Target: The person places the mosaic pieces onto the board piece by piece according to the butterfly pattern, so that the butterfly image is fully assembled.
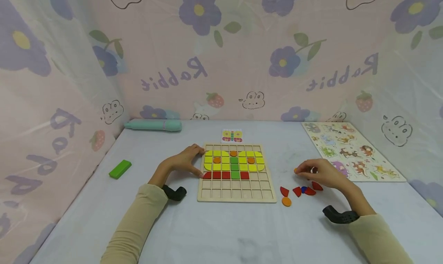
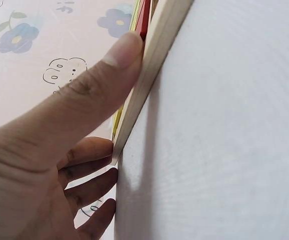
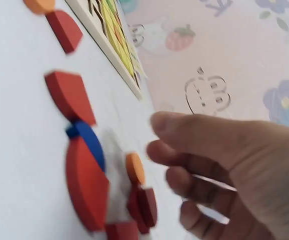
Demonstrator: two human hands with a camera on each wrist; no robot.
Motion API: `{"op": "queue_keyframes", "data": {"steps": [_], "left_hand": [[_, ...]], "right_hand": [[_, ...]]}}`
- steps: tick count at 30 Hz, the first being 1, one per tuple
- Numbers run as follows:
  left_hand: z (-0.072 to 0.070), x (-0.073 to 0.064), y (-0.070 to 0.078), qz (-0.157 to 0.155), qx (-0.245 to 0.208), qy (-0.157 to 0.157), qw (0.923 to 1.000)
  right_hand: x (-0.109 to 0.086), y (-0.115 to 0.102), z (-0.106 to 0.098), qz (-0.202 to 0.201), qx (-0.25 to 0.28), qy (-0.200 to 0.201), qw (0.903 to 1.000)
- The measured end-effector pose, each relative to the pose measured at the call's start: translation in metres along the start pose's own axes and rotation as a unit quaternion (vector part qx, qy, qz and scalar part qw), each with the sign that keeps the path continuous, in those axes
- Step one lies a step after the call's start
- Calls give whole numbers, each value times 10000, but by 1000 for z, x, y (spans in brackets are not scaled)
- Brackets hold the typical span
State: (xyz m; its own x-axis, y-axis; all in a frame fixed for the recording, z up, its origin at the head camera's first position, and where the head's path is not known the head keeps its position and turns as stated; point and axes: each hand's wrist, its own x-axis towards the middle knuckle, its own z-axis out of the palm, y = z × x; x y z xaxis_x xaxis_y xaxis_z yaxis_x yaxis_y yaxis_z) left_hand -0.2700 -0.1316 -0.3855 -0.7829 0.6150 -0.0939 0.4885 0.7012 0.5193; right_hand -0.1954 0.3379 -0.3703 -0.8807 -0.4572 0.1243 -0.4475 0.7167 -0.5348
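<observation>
A wooden grid board (image 1: 238,196) lies mid-table, filled in part with yellow, green, red and orange tiles. My left hand (image 1: 183,160) rests along its left edge, thumb by the end red tile (image 2: 143,22) and index finger at the far corner. The other left fingers extend past the edge. My right hand (image 1: 320,172) hovers right of the board, fingers loosely bent, with nothing visible between thumb and index finger. Close by its fingertips is an orange disc (image 3: 135,169), with red pieces (image 3: 147,207) beside it. A blue piece (image 3: 90,142) touches a red wedge (image 3: 84,185).
Behind the board lies a small pattern card (image 1: 232,135). An animal puzzle board (image 1: 360,156) is at the right, a green block (image 1: 120,169) at the left, and a teal tube-shaped case (image 1: 153,125) at the back. Another orange disc (image 1: 286,201) lies nearer the front.
</observation>
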Motion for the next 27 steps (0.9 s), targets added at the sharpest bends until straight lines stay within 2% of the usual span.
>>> {"op": "queue_keyframes", "data": {"steps": [4,7,14,20,27], "left_hand": [[0,0,-1,-14,-18,7,10000],[1,-1,-1,1,-38,6,10000],[0,-1,0,-10,-28,6,10000],[-1,-1,1,-40,-20,10,10000],[-1,-1,1,-24,-61,-8,10000]], "right_hand": [[-7,7,-7,370,151,-348,9986],[-9,11,-8,458,138,-421,9980],[-11,15,-8,499,-44,-148,9986],[-12,22,-9,799,-342,86,9962],[-13,21,-8,1002,-350,-48,9943]]}}
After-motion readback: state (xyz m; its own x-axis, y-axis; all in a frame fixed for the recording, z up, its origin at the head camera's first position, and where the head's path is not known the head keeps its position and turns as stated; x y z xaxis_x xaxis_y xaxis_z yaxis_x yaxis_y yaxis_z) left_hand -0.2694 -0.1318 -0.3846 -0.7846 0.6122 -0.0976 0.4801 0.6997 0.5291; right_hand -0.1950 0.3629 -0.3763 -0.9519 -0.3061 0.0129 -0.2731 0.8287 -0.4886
